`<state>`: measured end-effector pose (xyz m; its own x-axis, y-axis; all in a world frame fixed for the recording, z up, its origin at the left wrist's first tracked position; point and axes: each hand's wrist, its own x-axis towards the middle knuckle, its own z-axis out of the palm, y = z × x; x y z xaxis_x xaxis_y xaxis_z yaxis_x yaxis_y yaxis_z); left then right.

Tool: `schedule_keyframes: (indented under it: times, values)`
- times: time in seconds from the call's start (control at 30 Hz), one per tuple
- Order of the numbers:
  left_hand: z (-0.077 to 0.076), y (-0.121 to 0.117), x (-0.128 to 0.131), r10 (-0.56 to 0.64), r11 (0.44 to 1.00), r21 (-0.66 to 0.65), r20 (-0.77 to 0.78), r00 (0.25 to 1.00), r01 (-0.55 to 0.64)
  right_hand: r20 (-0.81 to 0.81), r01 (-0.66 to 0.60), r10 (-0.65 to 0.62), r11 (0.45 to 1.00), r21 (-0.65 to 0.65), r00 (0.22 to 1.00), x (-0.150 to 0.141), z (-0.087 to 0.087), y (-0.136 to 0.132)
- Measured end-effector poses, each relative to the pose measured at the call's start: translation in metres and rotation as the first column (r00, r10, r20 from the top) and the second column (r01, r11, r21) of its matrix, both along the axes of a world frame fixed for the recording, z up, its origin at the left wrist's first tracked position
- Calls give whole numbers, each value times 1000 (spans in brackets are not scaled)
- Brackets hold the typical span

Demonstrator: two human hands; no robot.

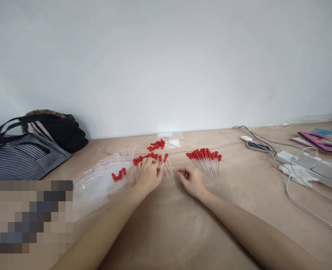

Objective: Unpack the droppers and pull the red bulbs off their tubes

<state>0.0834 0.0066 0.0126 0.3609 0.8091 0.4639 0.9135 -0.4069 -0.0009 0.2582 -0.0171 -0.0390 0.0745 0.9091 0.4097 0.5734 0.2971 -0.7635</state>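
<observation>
My left hand (149,176) lies over a row of droppers (166,157) with red rubber bulbs and clear thin tubes. Its fingers are bent and hide part of the row; whatever they hold is out of sight. To its right, my right hand (193,182) rests on the table with curled fingers and nothing visible in them. A second, fanned-out group of droppers (208,161) lies just beyond the right hand. Loose red rubber bulbs (157,144) form a small pile behind the left hand. A few more red bulbs (118,174) lie on clear zip bags (94,187) at the left.
Another clear bag (173,139) lies near the wall. A striped bag (25,150) stands at the far left. On the right are a power strip (317,167) with white cables, a black device (258,146) and colourful flat items (326,140).
</observation>
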Motion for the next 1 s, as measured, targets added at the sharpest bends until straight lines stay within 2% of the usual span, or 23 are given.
schedule_keyframes:
  times: [0.07,0.17,0.27,0.33,0.43,0.5,0.57,0.63,0.7,0.77,0.87,1.0]
  values:
    - [-2,-18,-13,-175,985,5,20,984,175,-37,-54,56,997,61,998,1,3,-4]
    - [-10,-42,-23,-306,951,-4,145,941,310,-87,-190,197,978,84,977,0,8,-15]
    - [-15,-55,-18,-297,932,-89,370,880,352,-102,-336,339,941,37,935,-5,13,-27]
    - [-17,-59,-8,-259,907,-159,522,813,391,-139,-394,393,919,18,909,-12,15,-32]
    - [-21,-59,2,-211,851,-235,668,714,470,-269,-392,375,920,-11,887,-19,18,-32]
    - [-25,-57,2,-181,830,-277,687,703,484,-316,-353,330,935,-18,890,-17,20,-30]
    - [-29,-52,-5,-168,848,-281,662,731,449,-233,-285,281,958,15,931,-10,23,-26]
    - [-32,-46,-15,-205,889,-215,602,771,404,8,-224,225,969,108,974,0,24,-23]
    - [-33,-41,-24,-299,909,-111,499,813,402,294,-232,160,946,228,942,9,23,-21]
    - [-33,-37,-30,-402,899,-18,361,841,438,489,-291,107,902,318,866,13,19,-21]
    - [-33,-34,-30,-501,866,89,168,849,493,608,-360,51,844,397,792,10,12,-22]
    - [-34,-35,-25,-563,815,197,46,825,545,660,-400,-12,787,470,751,2,7,-25]
